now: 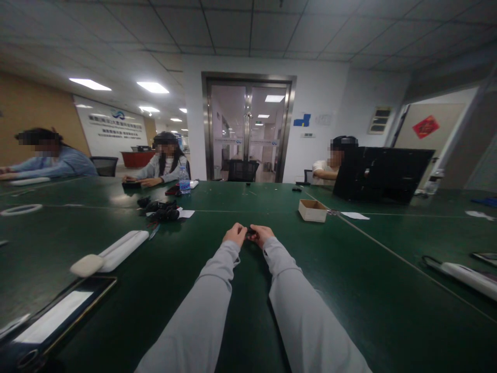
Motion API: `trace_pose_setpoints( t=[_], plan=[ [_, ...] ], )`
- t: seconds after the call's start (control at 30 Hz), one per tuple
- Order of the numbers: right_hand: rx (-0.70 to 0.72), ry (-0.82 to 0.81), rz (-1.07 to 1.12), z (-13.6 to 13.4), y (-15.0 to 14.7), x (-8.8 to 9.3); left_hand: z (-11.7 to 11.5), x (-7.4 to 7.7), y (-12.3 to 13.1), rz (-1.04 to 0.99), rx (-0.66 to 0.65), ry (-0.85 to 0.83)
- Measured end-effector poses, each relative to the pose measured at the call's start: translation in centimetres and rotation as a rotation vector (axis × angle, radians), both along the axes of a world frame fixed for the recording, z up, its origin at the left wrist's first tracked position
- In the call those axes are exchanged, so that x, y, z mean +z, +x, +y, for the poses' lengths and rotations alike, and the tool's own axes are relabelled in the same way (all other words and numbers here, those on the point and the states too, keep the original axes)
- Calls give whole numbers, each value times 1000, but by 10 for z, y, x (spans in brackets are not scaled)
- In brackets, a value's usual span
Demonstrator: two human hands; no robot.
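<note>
Both my arms, in light grey sleeves, reach forward over the green table [217, 233]. My left hand [235, 234] and my right hand [262, 236] meet near the middle of the view. Between their fingertips they hold a small black object [249, 231]. The fingers of each hand are closed on it, and much of it is hidden by them. Its exact shape is too small to tell.
An open box [312, 211] lies right of my hands, a black cable bundle [163, 210] to the left. Nearer left are a white case [124, 251] and a phone [58, 316]. A bottle [184, 181], a monitor [382, 175] and three people are farther back.
</note>
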State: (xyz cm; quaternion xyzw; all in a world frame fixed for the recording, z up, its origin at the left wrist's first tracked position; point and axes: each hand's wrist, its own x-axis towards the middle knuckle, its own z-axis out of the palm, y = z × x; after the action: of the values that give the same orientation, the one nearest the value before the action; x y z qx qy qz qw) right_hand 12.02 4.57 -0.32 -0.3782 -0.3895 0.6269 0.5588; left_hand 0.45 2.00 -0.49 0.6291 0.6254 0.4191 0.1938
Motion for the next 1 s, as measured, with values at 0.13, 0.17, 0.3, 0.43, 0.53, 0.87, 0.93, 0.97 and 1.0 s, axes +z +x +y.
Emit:
trace_pose_setpoints(
  t=[0.13, 0.17, 0.3, 0.43, 0.53, 0.87, 0.93, 0.97, 1.0],
  plan=[
    [5, 3, -20, 1, 0, -1, 2, -1, -1, 16, -9, -22],
    [2, 4, -25, 2, 0, -1, 2, 0, -1, 33, -8, -31],
    [-9, 3, -24, 2, 0, -2, 2, 0, 0, 37, -3, -30],
    [-6, 15, -19, 1, 1, -2, 0, -2, 0, 5, -2, 11],
    [-20, 9, -35, 1, 0, -2, -2, -2, 0, 20, -17, 7],
    [-8, -11, -35, -2, 1, 0, -9, -1, -2, 18, -27, 53],
    [-15, -16, -39, -3, 1, 1, -9, -3, -3, 22, -28, 62],
    [-15, -17, -41, -4, 1, 1, -9, -3, -3, 22, -28, 62],
    [-13, -15, -42, -5, 1, 1, -9, -4, -4, 22, -29, 61]
  ],
)
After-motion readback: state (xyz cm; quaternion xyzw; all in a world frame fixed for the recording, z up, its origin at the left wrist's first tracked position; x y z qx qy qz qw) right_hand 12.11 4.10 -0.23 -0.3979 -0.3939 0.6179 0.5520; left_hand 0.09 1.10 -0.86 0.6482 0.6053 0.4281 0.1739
